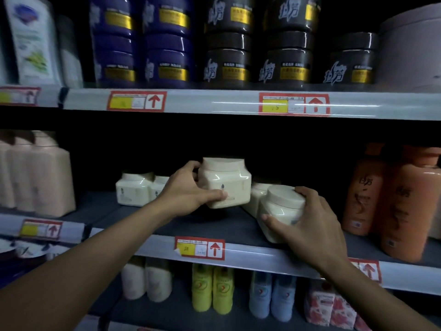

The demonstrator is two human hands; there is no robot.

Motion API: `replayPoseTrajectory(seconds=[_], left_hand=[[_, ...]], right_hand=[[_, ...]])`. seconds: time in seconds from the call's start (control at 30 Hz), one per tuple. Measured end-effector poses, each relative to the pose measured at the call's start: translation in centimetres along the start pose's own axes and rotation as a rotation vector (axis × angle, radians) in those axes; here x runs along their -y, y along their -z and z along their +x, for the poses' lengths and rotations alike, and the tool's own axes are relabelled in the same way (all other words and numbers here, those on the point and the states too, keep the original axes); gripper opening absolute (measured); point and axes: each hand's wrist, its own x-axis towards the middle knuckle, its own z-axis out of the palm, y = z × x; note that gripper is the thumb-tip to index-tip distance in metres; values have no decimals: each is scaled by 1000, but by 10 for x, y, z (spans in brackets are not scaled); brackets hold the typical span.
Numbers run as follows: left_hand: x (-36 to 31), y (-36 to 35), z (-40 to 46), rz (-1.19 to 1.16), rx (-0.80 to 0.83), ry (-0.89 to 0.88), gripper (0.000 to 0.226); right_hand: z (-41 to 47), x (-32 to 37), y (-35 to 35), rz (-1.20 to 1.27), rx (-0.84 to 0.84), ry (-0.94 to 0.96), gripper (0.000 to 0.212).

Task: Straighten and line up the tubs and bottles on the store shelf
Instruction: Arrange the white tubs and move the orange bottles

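On the middle shelf (148,242) my left hand (188,192) grips a cream tub (226,185) with a wide lid and holds it just above the shelf floor. My right hand (307,220) grips a second cream tub (279,211), tilted toward me near the shelf's front edge. Another cream tub (256,194) stands behind it, partly hidden. Two more cream tubs (136,189) stand further back on the left, side by side.
Orange bottles (396,199) stand at the right of the middle shelf, pale pink bottles (35,173) at the left. Stacked blue tubs (140,41) and dark tubs (257,41) fill the top shelf. Small bottles (212,287) line the bottom shelf.
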Motion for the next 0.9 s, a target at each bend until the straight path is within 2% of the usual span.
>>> replayPoseTrajectory(seconds=[0.07, 0.17, 0.67, 0.8, 0.9], left_hand=[[9, 15, -13, -11, 4, -7, 99], [27, 40, -27, -20, 2, 7, 84], [106, 152, -48, -30, -95, 193, 97], [122, 168, -40, 15, -45, 197, 74], [125, 173, -34, 53, 4, 165, 70]], right_hand=[[-5, 13, -4, 15, 1, 16, 93], [-11, 33, -11, 27, 21, 51, 92], [-10, 103, -79, 66, 96, 17, 99], [-6, 111, -93, 27, 90, 15, 100], [-6, 115, -99, 5, 94, 29, 99]])
